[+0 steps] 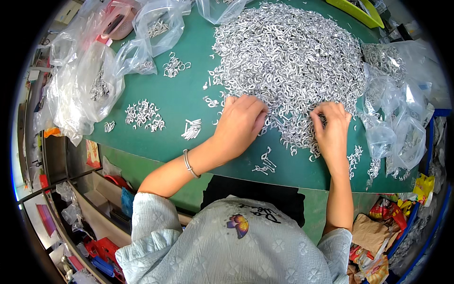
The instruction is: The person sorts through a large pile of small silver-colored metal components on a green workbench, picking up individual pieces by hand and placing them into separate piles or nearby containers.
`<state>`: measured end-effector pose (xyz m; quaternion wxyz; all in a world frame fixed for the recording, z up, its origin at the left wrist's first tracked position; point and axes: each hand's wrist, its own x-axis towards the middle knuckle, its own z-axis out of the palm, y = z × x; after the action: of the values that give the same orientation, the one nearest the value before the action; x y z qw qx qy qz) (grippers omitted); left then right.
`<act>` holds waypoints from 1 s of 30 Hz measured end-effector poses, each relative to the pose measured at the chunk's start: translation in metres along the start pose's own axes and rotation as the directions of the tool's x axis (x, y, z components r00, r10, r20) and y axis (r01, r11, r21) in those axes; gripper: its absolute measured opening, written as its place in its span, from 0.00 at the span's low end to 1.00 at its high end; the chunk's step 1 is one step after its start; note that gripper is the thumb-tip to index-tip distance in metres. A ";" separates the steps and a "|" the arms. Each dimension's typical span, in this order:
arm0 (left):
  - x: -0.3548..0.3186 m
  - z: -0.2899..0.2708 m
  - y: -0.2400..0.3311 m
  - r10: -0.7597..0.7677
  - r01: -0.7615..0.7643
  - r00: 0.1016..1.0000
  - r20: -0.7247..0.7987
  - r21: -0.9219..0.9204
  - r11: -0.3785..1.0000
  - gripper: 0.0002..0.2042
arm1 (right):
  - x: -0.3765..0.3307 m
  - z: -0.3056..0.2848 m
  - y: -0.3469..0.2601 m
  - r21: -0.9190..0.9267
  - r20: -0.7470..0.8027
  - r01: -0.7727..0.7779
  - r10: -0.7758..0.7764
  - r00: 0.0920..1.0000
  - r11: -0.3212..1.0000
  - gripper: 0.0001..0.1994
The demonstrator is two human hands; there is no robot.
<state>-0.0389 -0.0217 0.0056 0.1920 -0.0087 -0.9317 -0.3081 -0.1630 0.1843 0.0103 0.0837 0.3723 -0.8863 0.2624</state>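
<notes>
A large heap of small silvery metal pieces point(288, 57), many of them curved like hooks or rings, covers the far middle of the green table. At the heap's near left edge is my left hand point(240, 124), its fingers curled together and their tips partly hidden. My right hand point(332, 128) touches the near right edge with thumb and fingers bent into a pinch. Whatever either hand grips is too small or hidden to name. Between my forearms lie a few longer metal pieces point(266, 162).
Sorted left of the heap are a pile of rings point(175, 65), a pile of curved pieces point(144, 115) and a bundle of straight pins point(191, 128). Clear plastic bags point(80, 94) crowd the far left; more bags point(395, 111) lie right. A yellow-green tray point(362, 14) stands far right.
</notes>
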 end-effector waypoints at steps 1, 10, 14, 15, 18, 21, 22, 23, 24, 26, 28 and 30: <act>0.000 0.000 -0.001 -0.008 0.008 1.000 -0.003 0.005 1.000 0.07 | 0.000 -0.002 0.001 0.003 0.018 -0.067 0.067 0.998 0.998 0.04; -0.005 0.005 0.002 -0.079 0.085 0.996 0.042 -0.151 0.985 0.07 | -0.042 -0.015 -0.038 0.449 0.231 -0.082 -0.027 0.973 0.890 0.06; -0.012 0.000 0.005 -0.066 0.082 0.995 0.078 -0.229 0.970 0.08 | -0.055 -0.003 -0.048 0.360 0.163 0.031 -0.095 0.982 0.933 0.06; -0.015 0.000 0.006 -0.040 0.061 0.996 0.086 -0.258 0.964 0.08 | -0.058 0.000 -0.053 0.336 0.135 0.088 -0.141 0.981 0.938 0.06; -0.021 -0.002 0.014 -0.048 0.068 0.993 0.104 -0.199 0.978 0.08 | -0.068 0.007 -0.065 0.275 0.168 0.155 -0.206 0.964 0.949 0.07; -0.022 -0.008 0.011 -0.066 0.072 0.996 0.059 -0.113 0.991 0.08 | -0.070 0.003 -0.067 0.309 0.186 0.108 -0.171 0.967 0.945 0.08; -0.022 -0.008 0.008 -0.064 0.066 0.997 0.031 -0.099 0.993 0.08 | -0.068 -0.001 -0.061 0.358 0.177 0.081 -0.153 0.972 0.930 0.08; -0.021 -0.007 0.004 -0.058 0.058 0.998 0.004 -0.085 0.995 0.08 | -0.066 -0.004 -0.058 0.405 0.167 0.055 -0.133 0.977 0.913 0.08; -0.021 -0.007 0.001 -0.052 0.050 0.998 -0.023 -0.071 0.996 0.08 | -0.065 -0.004 -0.058 0.378 0.165 0.036 -0.105 0.981 0.925 0.09; -0.021 -0.003 -0.001 -0.055 0.051 0.997 -0.061 -0.071 0.996 0.09 | -0.064 -0.005 -0.058 0.321 0.157 -0.005 -0.048 0.986 0.947 0.09; -0.019 0.000 0.001 -0.054 0.052 0.993 -0.102 -0.023 0.998 0.09 | -0.064 -0.004 -0.065 0.301 0.154 0.047 -0.097 0.983 0.952 0.09; -0.020 -0.001 0.008 -0.047 0.059 0.989 -0.143 0.076 0.995 0.10 | -0.068 -0.001 -0.066 0.256 0.207 0.066 -0.121 0.971 0.964 0.09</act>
<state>-0.0187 -0.0136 0.0042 0.2492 0.0455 -0.9273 -0.2755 -0.0689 0.1880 0.0143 -0.0502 0.4483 -0.8317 0.3236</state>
